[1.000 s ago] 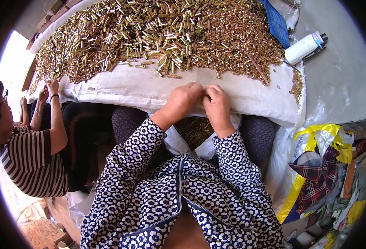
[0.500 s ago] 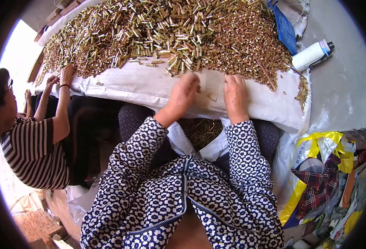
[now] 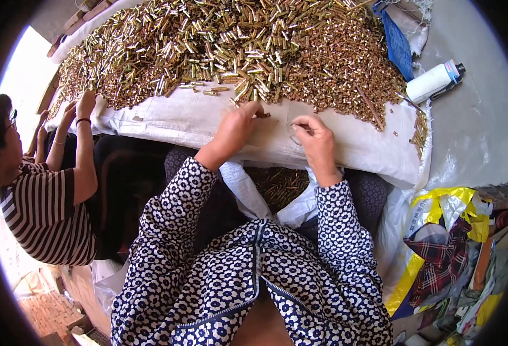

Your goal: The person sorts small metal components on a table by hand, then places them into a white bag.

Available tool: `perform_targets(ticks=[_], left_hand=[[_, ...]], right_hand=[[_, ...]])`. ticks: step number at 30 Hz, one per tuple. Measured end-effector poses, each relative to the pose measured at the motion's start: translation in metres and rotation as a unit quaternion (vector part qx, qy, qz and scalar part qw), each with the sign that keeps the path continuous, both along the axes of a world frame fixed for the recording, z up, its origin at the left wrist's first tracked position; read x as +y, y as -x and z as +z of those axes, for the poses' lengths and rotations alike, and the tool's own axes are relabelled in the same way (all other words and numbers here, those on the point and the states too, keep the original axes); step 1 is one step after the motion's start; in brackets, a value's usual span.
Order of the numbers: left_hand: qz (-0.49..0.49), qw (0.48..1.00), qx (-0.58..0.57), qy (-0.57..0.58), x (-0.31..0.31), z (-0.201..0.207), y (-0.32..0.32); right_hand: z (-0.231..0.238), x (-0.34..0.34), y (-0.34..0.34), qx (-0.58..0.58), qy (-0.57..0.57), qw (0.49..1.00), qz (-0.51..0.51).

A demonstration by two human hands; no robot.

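So both hands are up over the near edge of the white-covered tabletop (image 3: 375, 147), apart from each other with a bare strip of cover between them. The left hand (image 3: 239, 128) has its fingers curled in and looks to be pinching a small brownish piece (image 3: 263, 116) at the tips, on the side facing the other hand. The right hand (image 3: 317, 143) has thumb and forefinger bent toward each other, pointing back at the left — can't tell if there's a tiny bit between them.

The long metal sleeves (image 3: 231, 55) are piled straight ahead, nearer the left hand, with long axes going every which way. One loose sleeve (image 3: 233, 102) lies just past its knuckles. The shorter metal bits (image 3: 346, 72) are heaped ahead of the right hand and a little outward. Down between the knees, below both hands, a white sack (image 3: 239, 187) gapes open with more metal pieces (image 3: 278, 189) in it.

Someone in a striped top (image 3: 43, 213) works the pile's left end.

As for writing: the yellow-and-white bag (image 3: 405, 282) at right has printed characters on it, and the white bottle (image 3: 429, 85) carries a small label — too tiny to read.
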State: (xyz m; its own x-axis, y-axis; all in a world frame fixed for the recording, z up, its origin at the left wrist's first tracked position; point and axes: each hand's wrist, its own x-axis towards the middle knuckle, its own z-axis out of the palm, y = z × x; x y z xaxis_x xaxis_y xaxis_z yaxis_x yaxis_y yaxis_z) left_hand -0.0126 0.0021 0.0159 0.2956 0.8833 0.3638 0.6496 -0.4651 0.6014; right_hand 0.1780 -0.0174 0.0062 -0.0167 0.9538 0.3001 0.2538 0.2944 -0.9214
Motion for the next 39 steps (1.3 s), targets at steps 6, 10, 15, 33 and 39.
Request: perform_targets(ticks=[6,10,15,33,39], left_hand=[[-0.053,0.951,-0.213,0.219,-0.018,0.01,-0.003],[-0.071,0.933,-0.265,0.235,-0.023,0.009,-0.004],[-0.091,0.917,-0.299,0.247,-0.025,0.001,-0.006],[-0.052,0.808,-0.484,0.331,-0.028,-0.004,-0.016],[-0.067,0.824,-0.472,0.306,-0.025,-0.001,-0.019]], right_hand=[[0.007,-0.013,0.013,0.197,0.104,0.973,0.066],[0.007,-0.016,0.014,0.222,0.106,0.967,0.07],[0.003,-0.017,0.013,0.222,0.119,0.965,0.072],[0.0,-0.021,0.014,0.122,-0.003,0.992,0.036],[0.0,-0.019,0.011,0.194,0.038,0.979,0.057]])
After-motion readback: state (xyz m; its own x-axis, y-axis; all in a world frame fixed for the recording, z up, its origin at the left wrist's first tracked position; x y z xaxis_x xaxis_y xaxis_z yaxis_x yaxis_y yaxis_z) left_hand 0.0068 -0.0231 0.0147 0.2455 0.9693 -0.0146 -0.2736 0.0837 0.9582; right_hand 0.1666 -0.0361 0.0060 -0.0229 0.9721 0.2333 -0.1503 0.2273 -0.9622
